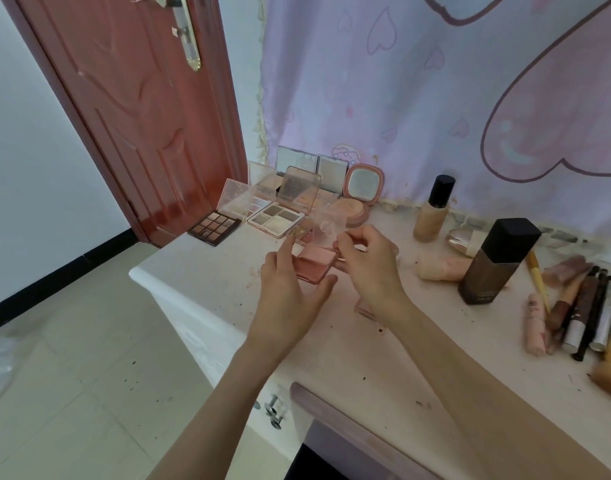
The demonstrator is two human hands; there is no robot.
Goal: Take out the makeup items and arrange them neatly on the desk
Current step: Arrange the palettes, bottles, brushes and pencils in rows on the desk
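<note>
Desk [349, 344] lay crowded: tall bottle [498, 261] right, open palettes [259, 209] behind. Between them, above the desk, my left hand [290, 289] gripped a pink blush [314, 263] while my right hand [370, 261] pinched its clear lid [326, 220].

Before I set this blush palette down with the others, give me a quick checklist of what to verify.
1. Grip: left hand holds the blush palette from the near side, right hand pinches its far edge. Ok.
2. Lid: clear lid stands open, like the other palettes. Ok.
3. Free spot: bare desk in front of the dark eyeshadow palette. Ok.
4. Path: foundation bottle and tall dark bottle stand off to the right, out of the way. Ok.
5. Palette resting on the desk or lifted: cannot tell.
</note>
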